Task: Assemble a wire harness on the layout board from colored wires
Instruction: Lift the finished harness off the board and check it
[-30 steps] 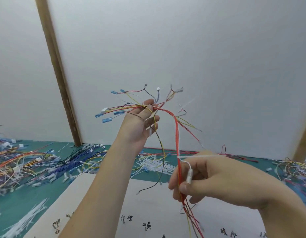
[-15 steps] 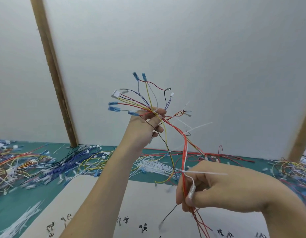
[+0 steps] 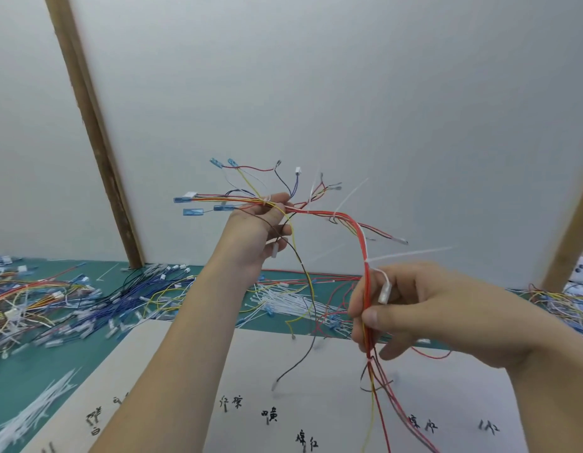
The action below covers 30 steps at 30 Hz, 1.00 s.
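Head view has us holding the bundled harness of red, yellow and dark wires (image 3: 345, 219) in the air above the white layout board with handwritten labels (image 3: 192, 371). Our left hand (image 3: 257, 230) grips its fanned upper end, where blue-sleeved terminals (image 3: 192, 207) splay toward nine o'clock. Our right hand (image 3: 430, 308) pinches the red trunk lower down, fingers curled round it. Between the two, the trunk arcs from ten o'clock down to five, loose tails hanging just over the board at six. We judge the right hand nearer the board for laying it down
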Motion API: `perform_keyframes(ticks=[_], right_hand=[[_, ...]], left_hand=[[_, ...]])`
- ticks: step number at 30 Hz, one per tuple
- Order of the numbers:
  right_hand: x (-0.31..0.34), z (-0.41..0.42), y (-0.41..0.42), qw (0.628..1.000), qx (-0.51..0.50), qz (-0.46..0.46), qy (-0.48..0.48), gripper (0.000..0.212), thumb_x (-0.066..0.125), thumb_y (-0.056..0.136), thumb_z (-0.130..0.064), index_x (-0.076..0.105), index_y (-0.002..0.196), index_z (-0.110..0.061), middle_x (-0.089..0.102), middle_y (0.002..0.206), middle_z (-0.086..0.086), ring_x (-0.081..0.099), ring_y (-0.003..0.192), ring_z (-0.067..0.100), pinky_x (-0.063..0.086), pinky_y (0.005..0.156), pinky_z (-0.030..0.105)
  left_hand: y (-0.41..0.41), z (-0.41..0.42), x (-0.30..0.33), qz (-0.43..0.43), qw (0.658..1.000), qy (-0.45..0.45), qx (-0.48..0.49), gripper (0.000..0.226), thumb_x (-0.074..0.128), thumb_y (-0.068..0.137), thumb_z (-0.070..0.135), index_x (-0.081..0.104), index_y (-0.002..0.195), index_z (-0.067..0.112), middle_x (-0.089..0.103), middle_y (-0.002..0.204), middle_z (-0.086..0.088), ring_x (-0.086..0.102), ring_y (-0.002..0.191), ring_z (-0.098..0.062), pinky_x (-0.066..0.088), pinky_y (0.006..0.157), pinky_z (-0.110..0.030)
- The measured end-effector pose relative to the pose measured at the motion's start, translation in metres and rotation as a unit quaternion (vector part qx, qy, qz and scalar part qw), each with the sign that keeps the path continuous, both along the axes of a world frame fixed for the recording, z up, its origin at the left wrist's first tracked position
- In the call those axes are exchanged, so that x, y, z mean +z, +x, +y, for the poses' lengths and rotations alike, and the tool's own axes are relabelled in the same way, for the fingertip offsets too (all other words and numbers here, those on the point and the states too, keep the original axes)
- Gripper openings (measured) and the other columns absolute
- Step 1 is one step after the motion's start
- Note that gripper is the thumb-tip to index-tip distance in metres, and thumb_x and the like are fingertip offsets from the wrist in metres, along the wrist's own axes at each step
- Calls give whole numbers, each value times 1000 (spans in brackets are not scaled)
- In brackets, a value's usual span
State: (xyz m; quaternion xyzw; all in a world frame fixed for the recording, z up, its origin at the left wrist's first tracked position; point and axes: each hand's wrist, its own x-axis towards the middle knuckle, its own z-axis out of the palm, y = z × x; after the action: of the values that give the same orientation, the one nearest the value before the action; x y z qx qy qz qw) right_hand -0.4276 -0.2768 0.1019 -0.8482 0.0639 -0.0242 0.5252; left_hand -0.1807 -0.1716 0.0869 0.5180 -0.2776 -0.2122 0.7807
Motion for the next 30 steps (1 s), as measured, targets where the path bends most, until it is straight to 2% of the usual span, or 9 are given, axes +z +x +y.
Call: perform_keyframes(ticks=[3,8,11,13,18,21,25,27,30], right_hand=[[-2,-4,1,1000,-16,1,15,12,63,88,-20,72,96,-21,77,95,11,74,94,28,60,75,36],[-3,-6,3,999,-40,26,13,11,65,86,-21,72,93,-23,78,94,10,75,91,27,61,75,37],[-4,-7,3,996,-86,19,32,9,66,95,-10,69,101,-14,78,94,13,76,90,30,62,74,41],[-3,-6,4,992,-116,-1,47,11,64,96,-6,66,106,-10,78,93,15,76,89,30,62,69,38],[0,-5,9,964,-178,-106,170,18,62,97,-3,64,115,-5,76,93,20,76,81,30,63,61,36],[0,-7,12,948,-198,-122,216,23,61,97,-5,64,120,-8,77,92,16,76,77,24,65,65,39],[-2,-15,15,919,-242,-139,280,25,62,97,-5,65,121,-7,75,86,12,73,67,20,62,61,36],[-3,-17,14,919,-248,-131,277,26,63,97,-6,65,122,-8,75,87,11,72,68,20,62,60,37],[-4,-14,15,941,-249,-109,202,27,64,96,-6,63,123,-12,78,91,12,73,73,20,60,57,33]], left_hand=[[3,0,-1,2,1000,-6,9,19,57,104,8,72,108,19,73,87,8,59,57,-9,44,65,-29],[-1,0,-1,-37,999,-6,40,19,56,104,4,69,115,12,70,90,2,58,55,-9,45,50,-20],[-2,0,0,-48,997,-13,66,19,57,103,6,70,115,14,70,84,7,57,56,-10,44,49,-20],[-1,-1,0,-59,994,-13,92,19,59,103,8,72,112,19,70,83,8,57,58,-9,44,50,-20],[4,1,0,-67,989,-7,131,20,60,103,12,74,102,26,68,74,12,58,57,-7,47,50,-21],[7,4,-1,-57,986,13,156,17,62,102,19,75,98,29,70,78,15,60,59,-4,49,50,-18],[13,9,-1,-65,979,26,190,14,63,102,22,75,101,29,68,81,14,55,66,-7,49,54,-20],[16,12,-1,-68,977,25,199,13,62,102,23,74,103,28,66,82,12,53,67,-8,49,56,-21],[19,15,1,-51,981,8,188,13,62,102,22,74,104,26,65,83,10,54,65,-9,49,56,-22]])
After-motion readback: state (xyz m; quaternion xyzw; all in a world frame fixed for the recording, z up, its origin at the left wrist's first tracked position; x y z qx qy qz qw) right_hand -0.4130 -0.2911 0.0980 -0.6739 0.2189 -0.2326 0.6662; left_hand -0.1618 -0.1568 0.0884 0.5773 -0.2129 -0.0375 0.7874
